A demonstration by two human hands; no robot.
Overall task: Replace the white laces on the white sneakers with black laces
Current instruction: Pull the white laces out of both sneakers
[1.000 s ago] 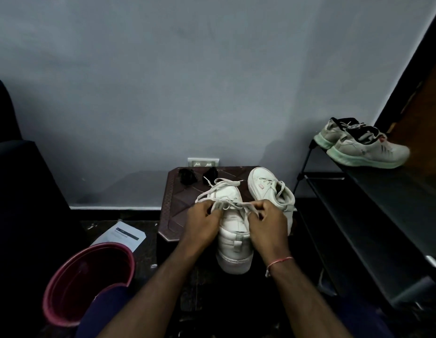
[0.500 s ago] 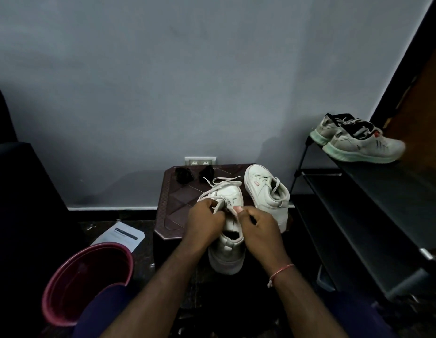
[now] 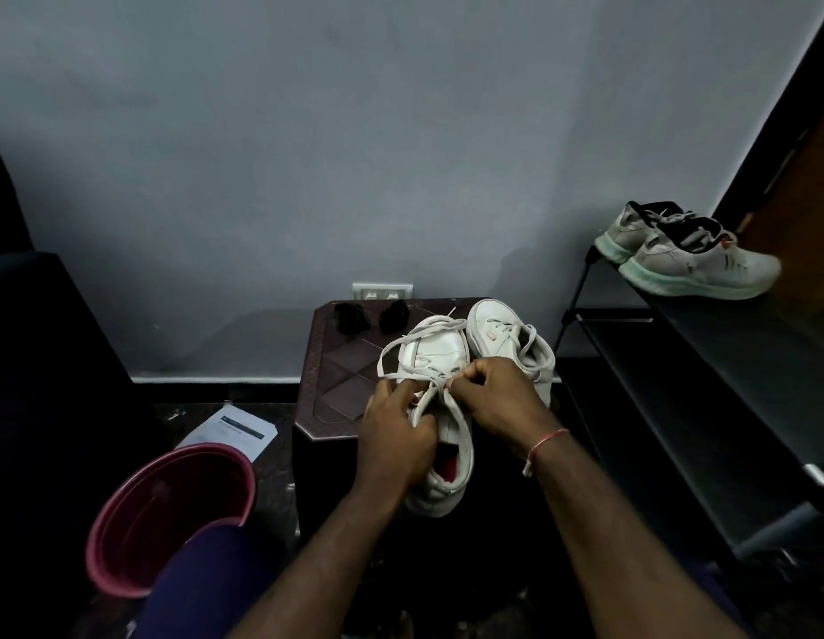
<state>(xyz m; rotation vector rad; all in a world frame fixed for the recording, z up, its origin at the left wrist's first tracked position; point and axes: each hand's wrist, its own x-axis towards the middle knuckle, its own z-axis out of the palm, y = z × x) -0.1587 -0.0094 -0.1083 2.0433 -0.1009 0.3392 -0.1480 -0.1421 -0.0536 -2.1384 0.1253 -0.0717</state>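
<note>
On the table (image 3: 336,375), front half: near sneaker (image 3: 440,357), heel toward me and past the table's front edge. My left hand (image 3: 394,442) grips its left side, fingers curled round the upper. My right hand (image 3: 495,398) pinches the white lace (image 3: 401,350) at the eyelets, thumb and fingertips closed on it. The lace is loose and loops over the toe; I can't tell how many eyelets it runs through. Far sneaker (image 3: 507,334) sits just right of it, laced white. Black laces (image 3: 350,318), two bundles, lie at the table's back left, apart from both sneakers. Floor left: bucket (image 3: 170,514), paper (image 3: 235,431) behind it. Right: rack (image 3: 677,362), grey shoes (image 3: 691,260) on top.
</note>
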